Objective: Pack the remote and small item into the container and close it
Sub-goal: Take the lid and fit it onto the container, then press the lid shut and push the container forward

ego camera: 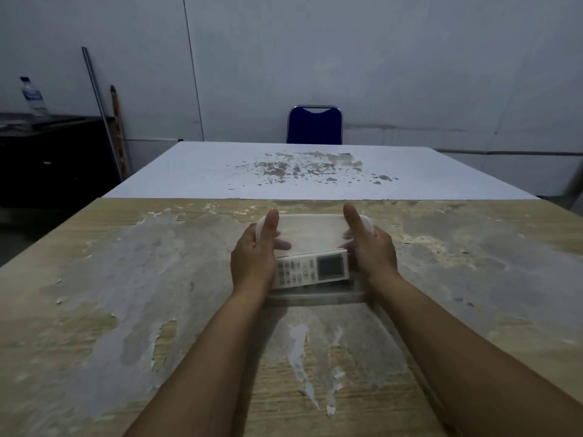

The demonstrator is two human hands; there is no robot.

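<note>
Both hands, left hand (252, 258) and right hand (372, 247), grip the translucent lid (310, 230) ends, thumbs on top; the remote (310, 269) probably sits in the container (315, 298); lowering level seats it.

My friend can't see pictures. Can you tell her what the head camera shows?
Two bare hands, the left hand and right hand, hold a translucent lid tilted over a clear container with a white remote lying inside. It sits on a worn wooden table; beyond are a white table and a blue chair.
</note>
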